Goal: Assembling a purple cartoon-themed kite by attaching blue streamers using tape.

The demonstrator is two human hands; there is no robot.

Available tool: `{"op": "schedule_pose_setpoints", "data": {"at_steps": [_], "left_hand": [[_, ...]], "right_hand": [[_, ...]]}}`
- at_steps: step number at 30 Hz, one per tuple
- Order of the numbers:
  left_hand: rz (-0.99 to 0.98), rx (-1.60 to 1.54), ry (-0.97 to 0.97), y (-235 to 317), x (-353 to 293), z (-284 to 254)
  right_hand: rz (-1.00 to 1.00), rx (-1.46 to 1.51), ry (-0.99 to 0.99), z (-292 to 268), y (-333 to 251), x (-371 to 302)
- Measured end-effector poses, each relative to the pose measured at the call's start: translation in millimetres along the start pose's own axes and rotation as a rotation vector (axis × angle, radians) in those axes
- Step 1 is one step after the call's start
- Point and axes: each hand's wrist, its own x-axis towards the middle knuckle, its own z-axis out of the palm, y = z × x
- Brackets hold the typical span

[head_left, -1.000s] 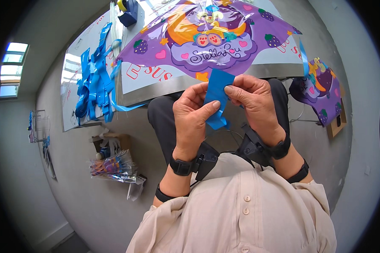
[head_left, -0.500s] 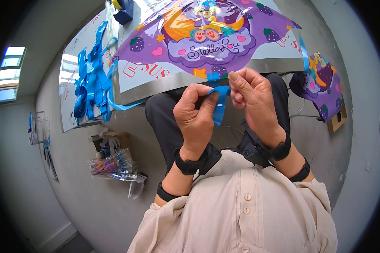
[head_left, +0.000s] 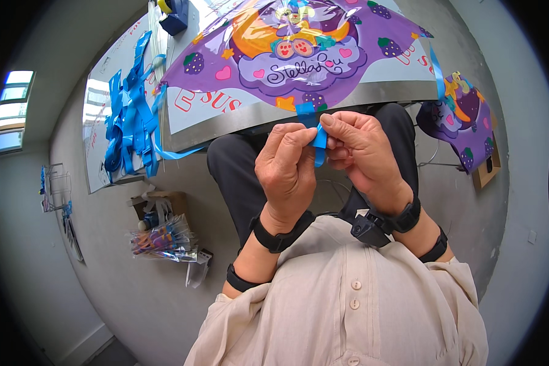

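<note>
both hands meet at the picture's centre, pinching a narrow blue plastic ribbon strip [head_left: 320, 143]. the left hand [head_left: 290, 174] closes thumb and forefinger on the strip from nine o'clock; the right hand [head_left: 363, 152] grips it from three o'clock, fingers curled tight. at twelve o'clock, just above, lies a purple cartoon-printed plastic kite [head_left: 299, 52] on a metal-edged table [head_left: 238, 119]. a bundle of blue ribbons [head_left: 128, 122] lies at ten o'clock.

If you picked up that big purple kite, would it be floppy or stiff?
The purple kite looks like thin shiny film, so probably floppy and very light. It likely crinkles and slides easily off the table. The blue strip pinched by left hand and right hand bends softly.
</note>
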Motion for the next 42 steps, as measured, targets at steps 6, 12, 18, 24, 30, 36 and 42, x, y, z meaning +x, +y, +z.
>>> {"op": "schedule_pose_setpoints", "data": {"at_steps": [6,12,18,24,30,36,42], "left_hand": [[0.006,0.032,-0.001,1.0,0.0,1.1],[0.062,0.091,-0.042,-3.8,-1.4,3.0],[-0.013,0.062,-0.053,-1.1,-6.0,4.5],[-0.281,-0.139,0.026,-1.5,-6.5,2.8],[-0.587,-0.391,-0.110,4.6,-6.6,-0.9],[-0.797,-0.825,-0.383,6.9,-9.9,2.3],[-0.865,-0.724,-0.092,4.8,-3.2,7.8]], "right_hand": [[0.031,0.027,0.015,-0.2,-2.2,-1.7],[-0.011,-0.028,-0.036,-1.6,-0.2,-2.6],[-0.109,-0.024,0.018,7.0,3.2,-3.5],[-0.179,-0.177,-0.123,3.0,10.5,-5.6],[-0.304,-0.231,0.029,3.5,10.8,0.4],[-0.414,-0.242,0.164,1.1,6.2,8.0],[-0.106,-0.126,-0.093,-9.8,3.3,3.0]]}}
